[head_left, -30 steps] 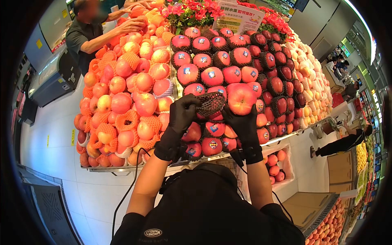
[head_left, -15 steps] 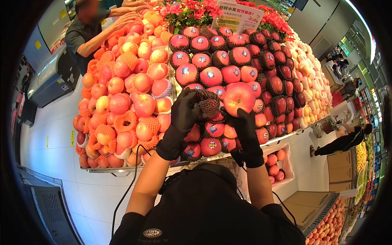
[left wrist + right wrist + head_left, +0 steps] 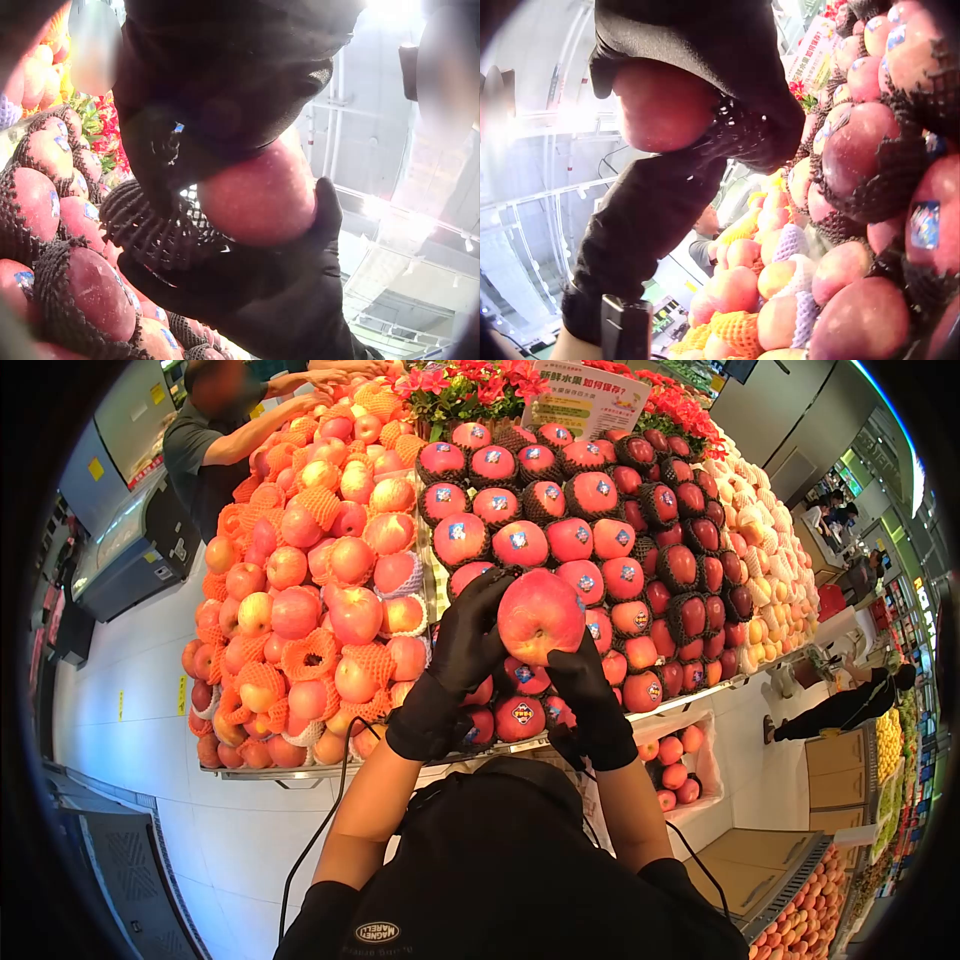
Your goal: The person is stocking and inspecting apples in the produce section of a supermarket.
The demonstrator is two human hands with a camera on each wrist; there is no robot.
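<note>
Both hands wear black gloves and meet over the display. My right hand (image 3: 585, 685) grips a large red apple (image 3: 540, 615), fingers along its side and underneath. My left hand (image 3: 468, 635) is at the apple's other side, holding a black foam net sleeve (image 3: 154, 229). In the left wrist view the net's mesh lies against one end of the apple (image 3: 262, 199), between the two hands. The apple hides most of the net in the head view. In the right wrist view the apple (image 3: 664, 109) shows between the gloves.
Netted, stickered apples (image 3: 520, 543) lie in rows beneath my hands. Left are loose apples in orange nets (image 3: 305, 660), where another person (image 3: 215, 430) reaches in. Darker apples (image 3: 680, 565) and paler fruit (image 3: 765, 550) lie right. A sign (image 3: 585, 400) and red flowers stand behind.
The apple has moved left from beside the net to in front of it, and turned. My hands have come together. The other person leans farther over the left pile.
</note>
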